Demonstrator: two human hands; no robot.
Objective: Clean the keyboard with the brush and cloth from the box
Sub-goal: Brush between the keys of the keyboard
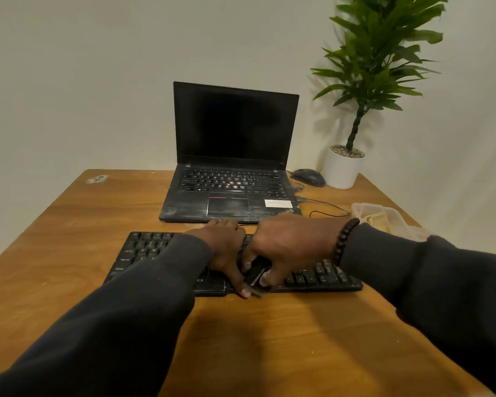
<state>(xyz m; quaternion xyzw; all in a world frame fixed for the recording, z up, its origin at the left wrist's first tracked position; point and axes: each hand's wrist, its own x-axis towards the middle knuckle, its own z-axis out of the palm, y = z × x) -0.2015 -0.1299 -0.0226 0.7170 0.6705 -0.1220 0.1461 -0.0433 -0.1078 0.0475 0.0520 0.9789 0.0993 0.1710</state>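
Note:
A black keyboard (321,277) lies across the middle of the wooden table (78,242). My left hand (225,247) rests flat on its middle, fingers over the far edge and thumb at the near edge. My right hand (287,247) grips a small dark brush (255,277) against the keys just right of my left thumb; its bristles are blurred. A clear plastic box (384,217) with a pale yellow cloth (378,222) inside stands at the right, partly hidden behind my right sleeve.
An open black laptop (232,167) sits behind the keyboard. A dark mouse (308,177) with its cable and a potted plant in a white pot (342,170) stand at the back right. Bare wood lies in front of the keyboard.

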